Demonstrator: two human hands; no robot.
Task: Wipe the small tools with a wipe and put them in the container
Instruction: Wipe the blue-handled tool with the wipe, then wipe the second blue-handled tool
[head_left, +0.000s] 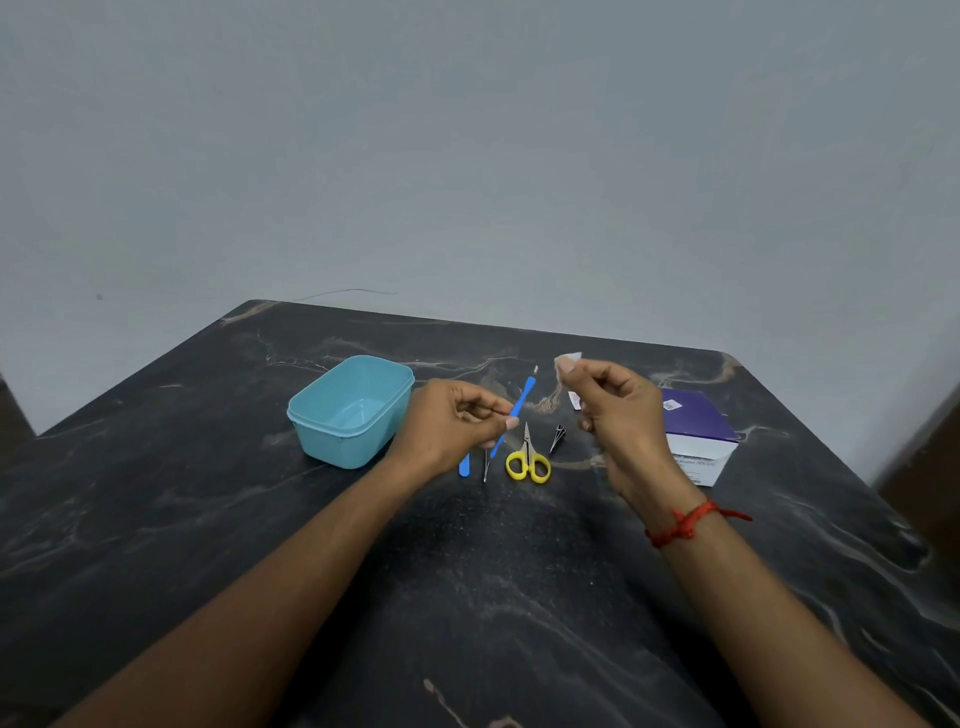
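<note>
Left hand (452, 421): our fingers (485, 405) pinch the blue tool (519, 402) above the counter (467, 571).
Right hand (618, 410): pinches what seems the wipe (566, 364).
Wiping: we wrap the tip, then draw outward.
Container (332, 447): open, just left.

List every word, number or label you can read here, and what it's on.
Box, white front: lines of print, too blurred to read.
Box, purple top: small white code sticker, too small to read.
Packet by the right hand: marks too small to read.
Container, scissors: no text.
</note>
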